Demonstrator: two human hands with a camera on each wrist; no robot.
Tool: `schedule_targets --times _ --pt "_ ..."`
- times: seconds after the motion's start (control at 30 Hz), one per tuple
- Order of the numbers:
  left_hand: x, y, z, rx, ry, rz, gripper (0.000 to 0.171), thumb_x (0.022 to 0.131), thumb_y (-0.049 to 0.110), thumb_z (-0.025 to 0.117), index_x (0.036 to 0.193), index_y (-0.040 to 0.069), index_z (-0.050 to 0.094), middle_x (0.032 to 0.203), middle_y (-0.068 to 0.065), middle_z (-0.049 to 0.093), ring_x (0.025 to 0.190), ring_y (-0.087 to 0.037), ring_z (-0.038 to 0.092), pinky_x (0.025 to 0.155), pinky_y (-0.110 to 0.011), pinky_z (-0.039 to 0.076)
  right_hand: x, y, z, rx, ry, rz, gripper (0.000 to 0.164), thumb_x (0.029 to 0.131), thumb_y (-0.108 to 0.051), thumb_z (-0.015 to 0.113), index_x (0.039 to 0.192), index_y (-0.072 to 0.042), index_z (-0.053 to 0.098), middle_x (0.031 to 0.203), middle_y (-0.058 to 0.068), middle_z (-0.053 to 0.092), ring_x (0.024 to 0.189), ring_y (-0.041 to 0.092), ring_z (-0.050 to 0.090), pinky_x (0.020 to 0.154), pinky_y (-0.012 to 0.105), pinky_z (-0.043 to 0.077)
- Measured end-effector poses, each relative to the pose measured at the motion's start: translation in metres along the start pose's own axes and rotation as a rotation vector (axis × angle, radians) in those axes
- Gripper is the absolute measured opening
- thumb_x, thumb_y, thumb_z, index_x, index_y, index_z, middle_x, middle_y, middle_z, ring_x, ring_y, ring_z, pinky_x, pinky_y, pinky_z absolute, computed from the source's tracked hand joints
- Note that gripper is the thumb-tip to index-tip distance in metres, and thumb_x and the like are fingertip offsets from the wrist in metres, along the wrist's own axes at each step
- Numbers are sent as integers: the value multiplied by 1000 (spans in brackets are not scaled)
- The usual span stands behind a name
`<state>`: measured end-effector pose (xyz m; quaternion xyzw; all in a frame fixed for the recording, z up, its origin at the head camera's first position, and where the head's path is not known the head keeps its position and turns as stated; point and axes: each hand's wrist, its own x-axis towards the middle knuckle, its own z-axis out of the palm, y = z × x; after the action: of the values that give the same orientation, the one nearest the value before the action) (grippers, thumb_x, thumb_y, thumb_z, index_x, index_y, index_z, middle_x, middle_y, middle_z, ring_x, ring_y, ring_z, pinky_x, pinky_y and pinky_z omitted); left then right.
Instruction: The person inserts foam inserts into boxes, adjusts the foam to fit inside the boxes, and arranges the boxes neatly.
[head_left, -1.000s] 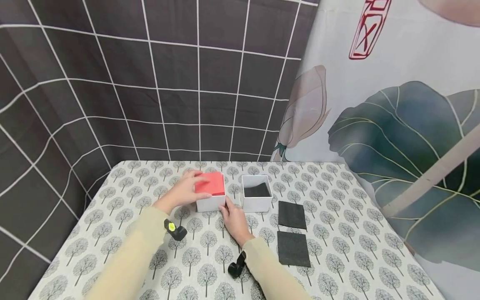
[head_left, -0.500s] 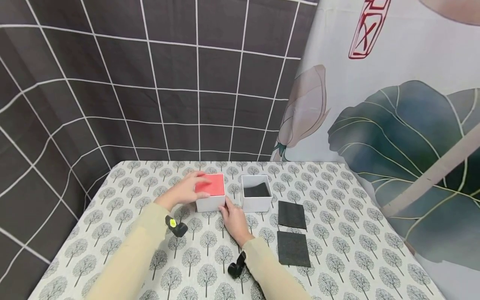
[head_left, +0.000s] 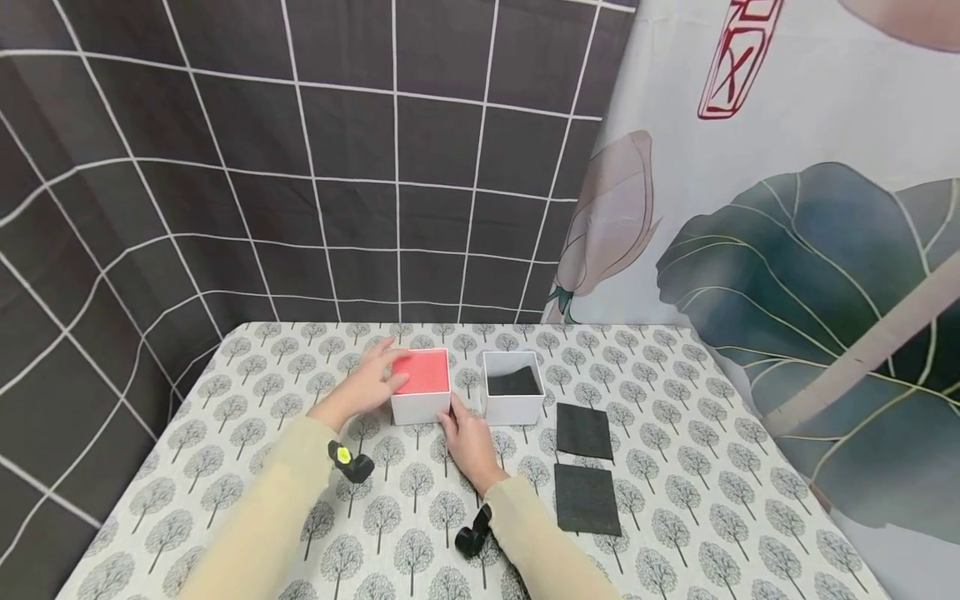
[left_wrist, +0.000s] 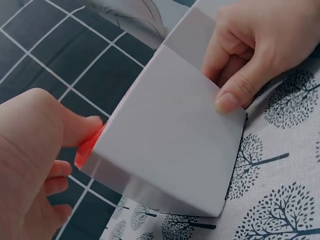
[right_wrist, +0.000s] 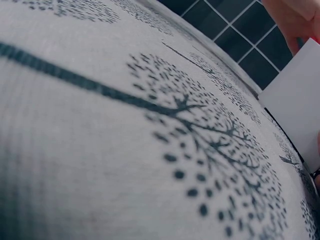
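Observation:
A white box (head_left: 422,409) stands upright, with a red square sheet (head_left: 426,372) across its open top. My left hand (head_left: 366,385) is at the box's left side, its thumb and fingertips spread over the sheet's left edge. In the left wrist view, a bit of the red sheet (left_wrist: 88,149) sticks out past the rim beside the left thumb. My right hand (head_left: 472,442) grips the box's near right corner, thumb on the front face and fingers bent along the right side.
Right of it stands a second white box (head_left: 514,410), open-topped, with a black square piece (head_left: 515,381) inside. Two flat black squares, a far one (head_left: 583,430) and a near one (head_left: 587,498), lie on the tree-patterned tablecloth (head_left: 720,500). A dark grid curtain (head_left: 345,208) hangs behind.
The red sheet has gone down from slightly above the rim to lie level in the box top. My left hand has drawn back a little to the left; the right has stayed put.

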<state>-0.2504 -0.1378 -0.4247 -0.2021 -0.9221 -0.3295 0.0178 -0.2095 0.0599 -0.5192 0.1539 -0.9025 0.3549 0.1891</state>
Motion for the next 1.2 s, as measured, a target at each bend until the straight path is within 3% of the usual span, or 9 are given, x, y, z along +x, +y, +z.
schedule_targets --times 0.17,0.43,0.6,0.73,0.97,1.2 --pt "2 -2 2 12 50 -27 41 87 25 64 122 6 59 148 -23 23 135 -44 13 101 -69 15 1 -1 -1 4 -1 -19 35 92 -21 59 124 -7 55 95 12 70 86 27 67 76 38 55" --pt "6 -1 3 60 -2 -77 45 85 31 66 122 7 60 143 -30 26 133 -50 13 98 -72 16 2 -1 1 -20 5 -28 33 92 -22 58 123 -8 55 94 10 70 86 26 67 76 36 55" --pt "5 -2 2 0 -11 -88 45 85 30 67 123 6 59 145 -29 24 133 -48 12 98 -72 14 1 -2 1 -7 0 -28 33 92 -20 58 123 -8 55 94 9 70 87 25 67 78 34 55" --pt "3 -3 0 -34 -21 -104 43 88 27 63 124 4 57 147 -25 23 135 -45 10 100 -71 11 0 -2 -1 0 -13 -9 33 93 -21 58 123 -8 55 93 9 70 88 25 67 79 35 55" --pt "5 1 -2 15 -17 -127 41 83 18 66 120 1 59 144 -27 27 132 -47 15 99 -72 13 0 -4 -3 1 -19 6 31 93 -21 58 121 -9 56 93 9 70 89 25 66 80 36 54" --pt "9 6 2 54 -9 -176 43 80 14 69 119 1 59 144 -27 27 133 -45 17 102 -69 14 5 -5 -5 45 -60 36 39 91 -20 59 127 -6 53 106 13 67 98 25 64 87 33 51"
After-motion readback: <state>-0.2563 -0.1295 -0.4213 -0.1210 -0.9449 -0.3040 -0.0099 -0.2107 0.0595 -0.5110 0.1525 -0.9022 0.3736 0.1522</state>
